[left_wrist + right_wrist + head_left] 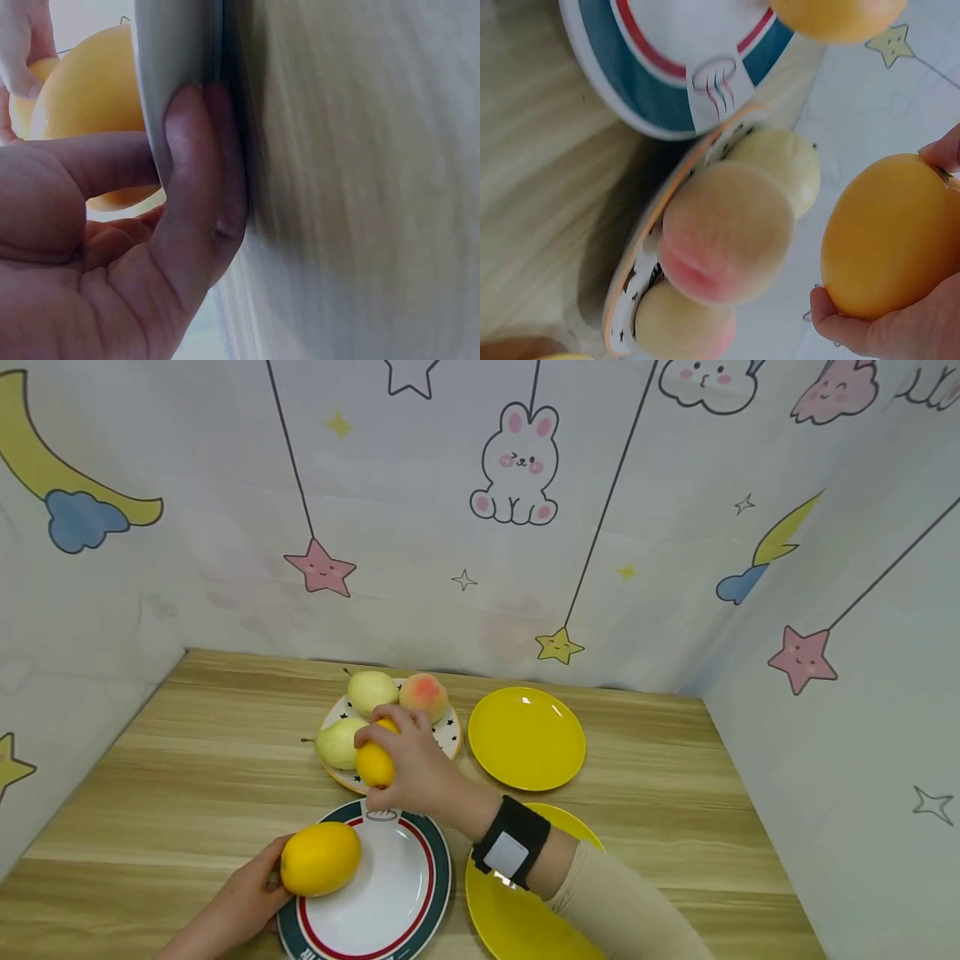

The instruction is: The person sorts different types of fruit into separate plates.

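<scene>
My left hand (251, 889) pinches the left rim of the white plate with a green band and red ring (390, 893). The left wrist view shows fingers on the rim's underside. On that plate's left part lies a large yellow oval fruit (321, 858), close beside the thumb. My right hand (416, 768) holds another yellow oval fruit (885, 236), its fingers curled round it, above the front of a star-patterned plate (447, 737). Two pale green pears (339, 743) and a peach (424, 697) lie on the patterned plate.
Two yellow plates are on the wooden table (660, 827): one at the back right (527, 739), one nearer (510, 918), partly under my right forearm. White cloth walls (420, 610) with cartoon prints stand behind and at both sides.
</scene>
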Available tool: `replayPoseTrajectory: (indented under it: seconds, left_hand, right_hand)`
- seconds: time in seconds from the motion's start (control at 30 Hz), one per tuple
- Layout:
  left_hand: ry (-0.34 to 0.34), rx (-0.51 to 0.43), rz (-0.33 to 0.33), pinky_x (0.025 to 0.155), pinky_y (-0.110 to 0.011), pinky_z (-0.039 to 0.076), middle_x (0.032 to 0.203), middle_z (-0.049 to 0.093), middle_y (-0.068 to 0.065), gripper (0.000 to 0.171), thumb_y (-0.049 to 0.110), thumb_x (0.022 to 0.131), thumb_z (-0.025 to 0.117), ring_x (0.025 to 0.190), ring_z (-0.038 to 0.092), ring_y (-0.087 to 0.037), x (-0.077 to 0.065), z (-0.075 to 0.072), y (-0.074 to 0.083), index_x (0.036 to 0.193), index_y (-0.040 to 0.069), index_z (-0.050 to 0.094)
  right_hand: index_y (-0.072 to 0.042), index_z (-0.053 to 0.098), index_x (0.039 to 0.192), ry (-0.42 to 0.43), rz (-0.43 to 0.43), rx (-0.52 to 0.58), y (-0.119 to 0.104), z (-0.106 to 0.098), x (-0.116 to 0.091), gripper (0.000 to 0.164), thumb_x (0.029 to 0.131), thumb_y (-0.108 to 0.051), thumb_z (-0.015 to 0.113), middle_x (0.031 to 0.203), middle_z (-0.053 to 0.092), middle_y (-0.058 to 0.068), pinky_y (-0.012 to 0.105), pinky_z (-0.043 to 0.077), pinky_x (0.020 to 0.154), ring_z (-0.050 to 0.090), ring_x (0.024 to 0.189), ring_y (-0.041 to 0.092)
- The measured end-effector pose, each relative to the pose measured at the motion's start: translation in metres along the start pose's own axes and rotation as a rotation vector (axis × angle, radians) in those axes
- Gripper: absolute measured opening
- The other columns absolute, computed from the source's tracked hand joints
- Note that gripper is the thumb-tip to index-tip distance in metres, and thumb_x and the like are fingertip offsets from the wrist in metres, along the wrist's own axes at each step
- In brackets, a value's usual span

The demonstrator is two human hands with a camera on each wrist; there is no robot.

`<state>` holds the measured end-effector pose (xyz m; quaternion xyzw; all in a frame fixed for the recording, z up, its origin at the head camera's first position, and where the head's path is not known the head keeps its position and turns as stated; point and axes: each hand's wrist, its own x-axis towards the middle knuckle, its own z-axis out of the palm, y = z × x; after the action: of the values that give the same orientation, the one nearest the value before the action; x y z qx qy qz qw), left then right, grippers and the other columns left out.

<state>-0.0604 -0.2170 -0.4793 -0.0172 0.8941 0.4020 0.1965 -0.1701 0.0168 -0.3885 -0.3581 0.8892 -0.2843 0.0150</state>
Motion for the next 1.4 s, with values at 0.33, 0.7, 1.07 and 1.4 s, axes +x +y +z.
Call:
replayPoseTrajectory:
  seconds: [0.33, 0.7, 1.07, 1.4]
  left_hand:
    - [0.008, 0.007, 0.008, 0.098, -0.066, 0.035, 0.136, 0.044, -0.035, 0.058, -0.003, 0.088, 0.063, 0.118, 0.049, -0.048, 0.0, 0.001, 0.0, 0.139, -0.012, 0.036]
    - [0.018, 0.01, 0.026, 0.098, -0.065, 0.036, 0.134, 0.046, -0.035, 0.057, -0.003, 0.087, 0.064, 0.117, 0.051, -0.046, -0.001, 0.001, -0.001, 0.138, -0.012, 0.038]
    - [0.002, -0.003, -0.009, 0.098, -0.064, 0.036, 0.135, 0.045, -0.035, 0.06, -0.005, 0.086, 0.063, 0.111, 0.054, -0.041, 0.0, 0.001, 0.001, 0.139, -0.011, 0.036]
    - [0.007, 0.001, -0.01, 0.099, -0.066, 0.034, 0.135, 0.045, -0.035, 0.059, -0.003, 0.087, 0.063, 0.113, 0.053, -0.042, 0.0, 0.0, 0.001, 0.139, -0.012, 0.036]
  right_hand:
    - [-0.027, 0.059, 0.113, -0.083, -0.062, -0.002, -0.001, 0.013, -0.025, 0.05, 0.068, -0.02, 0.08, 0.127, 0.038, -0.005, 0.03, 0.036, 0.089, 0.028, 0.119, 0.026]
    - [-0.027, 0.061, 0.115, -0.165, -0.084, 0.024, -0.004, 0.024, -0.042, 0.051, 0.068, -0.021, 0.081, 0.133, 0.038, -0.006, 0.024, 0.038, 0.087, 0.031, 0.118, 0.022]
    - [-0.031, 0.058, 0.115, -0.34, -0.101, 0.001, -0.005, 0.033, -0.055, 0.054, 0.069, -0.024, 0.085, 0.129, 0.038, -0.008, 0.024, 0.034, 0.091, 0.031, 0.117, 0.019]
    - [-0.034, 0.059, 0.116, -0.447, -0.058, -0.029, -0.005, 0.044, -0.064, 0.056, 0.069, -0.025, 0.088, 0.125, 0.038, -0.011, 0.027, 0.038, 0.089, 0.034, 0.115, 0.021]
